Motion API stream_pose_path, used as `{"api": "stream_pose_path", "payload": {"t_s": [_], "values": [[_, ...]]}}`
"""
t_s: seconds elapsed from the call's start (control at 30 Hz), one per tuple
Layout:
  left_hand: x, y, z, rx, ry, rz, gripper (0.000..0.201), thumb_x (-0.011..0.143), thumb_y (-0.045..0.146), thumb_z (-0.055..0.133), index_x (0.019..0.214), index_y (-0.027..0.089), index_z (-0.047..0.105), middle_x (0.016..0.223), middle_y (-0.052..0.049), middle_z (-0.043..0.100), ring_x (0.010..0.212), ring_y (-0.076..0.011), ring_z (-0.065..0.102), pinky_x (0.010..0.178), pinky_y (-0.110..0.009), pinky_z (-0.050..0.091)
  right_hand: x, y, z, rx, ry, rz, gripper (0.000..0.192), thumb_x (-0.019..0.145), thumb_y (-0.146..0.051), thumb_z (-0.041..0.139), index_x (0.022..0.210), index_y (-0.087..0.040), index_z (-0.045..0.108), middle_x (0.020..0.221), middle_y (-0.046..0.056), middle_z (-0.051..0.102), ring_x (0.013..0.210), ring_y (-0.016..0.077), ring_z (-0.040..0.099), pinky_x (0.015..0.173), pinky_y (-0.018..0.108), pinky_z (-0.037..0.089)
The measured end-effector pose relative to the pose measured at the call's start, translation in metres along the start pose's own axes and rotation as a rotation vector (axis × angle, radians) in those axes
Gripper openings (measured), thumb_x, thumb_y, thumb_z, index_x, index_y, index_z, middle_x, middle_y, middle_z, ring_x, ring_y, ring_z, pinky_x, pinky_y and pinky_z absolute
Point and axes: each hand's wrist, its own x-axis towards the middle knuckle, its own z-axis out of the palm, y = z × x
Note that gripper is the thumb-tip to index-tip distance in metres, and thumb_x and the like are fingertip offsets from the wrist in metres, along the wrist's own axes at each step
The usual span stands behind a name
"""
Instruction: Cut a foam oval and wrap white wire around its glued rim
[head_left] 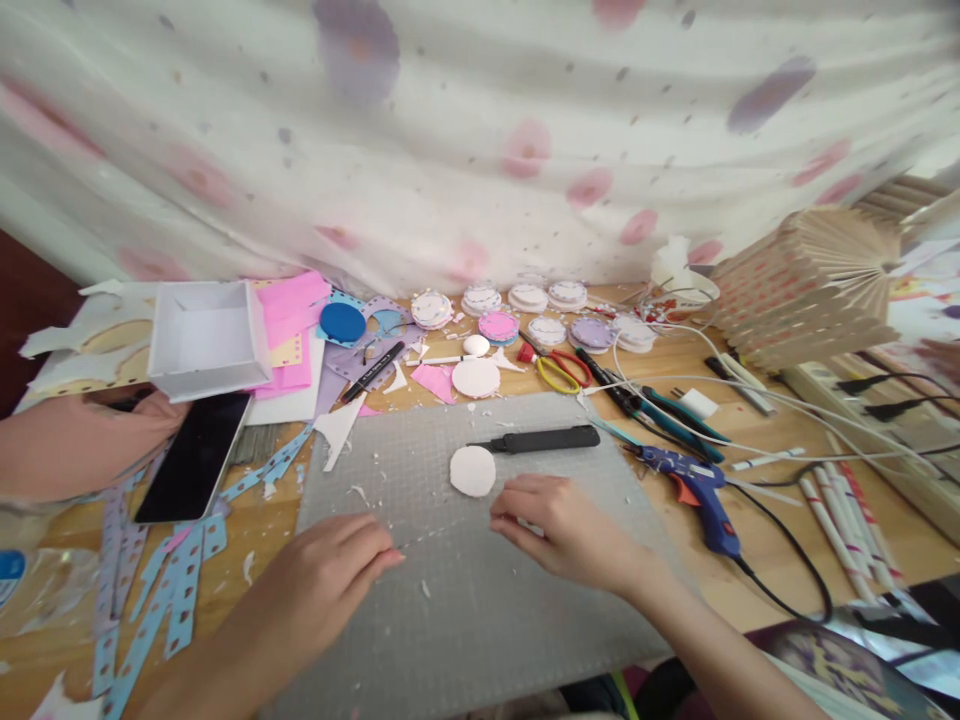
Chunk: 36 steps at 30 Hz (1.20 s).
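Observation:
My left hand [330,575] rests on the grey cutting mat [465,620], its fingertips pinched on one end of a thin clear strand [431,533]. My right hand [559,525] is curled on the mat and seems to pinch the strand's other end, with something white under its fingers. A pale pink foam disc [472,471] lies just beyond the right hand. A black craft knife [536,439] lies behind the disc.
A blue glue gun [697,495] with a black cord lies right of the mat. Scissors [555,368], pliers [660,412], a marker [373,372], foam rounds [480,298], a white box [206,338], a phone [193,456] and blue strips [165,590] crowd the wooden table. Another person's arm [75,445] is at left.

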Motion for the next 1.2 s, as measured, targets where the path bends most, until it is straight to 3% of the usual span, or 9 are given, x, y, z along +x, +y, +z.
{"api": "stream_pose_path", "payload": {"t_s": [0.1,0.3,0.43,0.5,0.6,0.7,0.93,1.07,1.2], "values": [[-0.003,-0.006,0.003,0.183,0.137,0.140,0.028,0.098,0.025,0.039,0.082,0.019,0.060,0.071,0.000,0.059,0.065,-0.0150,0.055,0.063,-0.028,0.038,-0.005,-0.004,-0.003,0.255,-0.049,0.113,0.016,0.095,-0.023,0.048,0.086,-0.017,0.060,0.072,0.000,0.060,0.063,0.0112,0.052,0.059,0.021,0.037],[-0.005,-0.010,-0.002,0.469,0.194,0.204,0.025,0.095,0.016,0.045,0.080,0.017,0.065,0.071,-0.002,0.062,0.070,-0.0188,0.059,0.071,-0.035,0.043,-0.007,-0.006,0.000,0.700,-0.134,0.345,0.014,0.095,-0.028,0.048,0.089,-0.018,0.055,0.069,-0.004,0.055,0.052,0.0072,0.045,0.050,0.018,0.035],[-0.006,0.012,0.010,0.555,0.256,0.200,0.033,0.091,0.004,0.038,0.115,0.009,0.060,0.108,-0.012,0.068,0.101,-0.0262,0.060,0.089,-0.043,0.045,-0.004,-0.016,0.002,0.731,-0.099,0.356,0.012,0.094,-0.024,0.048,0.087,-0.018,0.055,0.062,-0.005,0.050,0.055,0.0081,0.042,0.052,0.018,0.033],[-0.002,0.030,0.019,0.480,0.294,0.200,0.038,0.091,0.003,0.036,0.123,0.007,0.055,0.114,-0.014,0.066,0.106,-0.0250,0.059,0.090,-0.040,0.046,-0.001,-0.026,0.003,0.727,-0.105,0.339,0.011,0.093,-0.022,0.048,0.086,-0.018,0.056,0.062,-0.005,0.049,0.057,0.0086,0.042,0.052,0.018,0.033],[0.008,0.048,0.027,0.358,0.351,0.189,0.034,0.093,0.004,0.033,0.116,0.008,0.058,0.095,-0.010,0.069,0.086,-0.0205,0.064,0.078,-0.036,0.050,0.002,-0.040,0.001,0.781,-0.103,0.325,0.012,0.092,-0.022,0.050,0.086,-0.017,0.058,0.063,-0.005,0.047,0.058,0.0088,0.041,0.052,0.019,0.032],[0.014,0.052,0.023,0.253,0.340,0.195,0.030,0.096,0.009,0.031,0.102,0.013,0.061,0.074,-0.004,0.065,0.066,-0.0166,0.061,0.061,-0.031,0.047,0.001,-0.042,-0.003,1.003,-0.112,0.337,0.017,0.091,-0.028,0.052,0.089,-0.015,0.061,0.061,-0.005,0.046,0.055,0.0081,0.039,0.051,0.019,0.031],[0.010,0.048,0.002,0.333,0.354,0.364,0.022,0.093,0.008,0.041,0.097,0.016,0.061,0.057,0.003,0.053,0.050,-0.0147,0.051,0.050,-0.030,0.032,0.002,-0.028,-0.006,1.695,-0.435,0.395,0.038,0.092,-0.041,0.048,0.091,-0.009,0.069,0.058,0.000,0.056,0.039,0.0039,0.031,0.036,0.020,0.015],[0.009,0.050,0.000,0.319,0.307,0.398,0.023,0.092,0.009,0.039,0.092,0.018,0.060,0.053,0.003,0.051,0.045,-0.0159,0.046,0.048,-0.032,0.027,0.005,-0.025,0.001,1.673,-0.530,0.452,0.024,0.082,-0.036,0.068,0.085,-0.012,0.069,0.051,-0.007,0.048,0.040,0.0023,0.030,0.034,0.016,0.012],[0.008,0.053,-0.001,0.246,0.252,0.364,0.025,0.089,0.005,0.037,0.089,0.019,0.059,0.052,0.004,0.053,0.043,-0.0158,0.049,0.046,-0.031,0.028,0.005,-0.026,0.007,1.475,-0.458,0.505,0.032,0.066,-0.039,0.081,0.079,-0.014,0.066,0.062,-0.004,0.058,0.047,0.0025,0.041,0.041,0.014,0.028]]}}
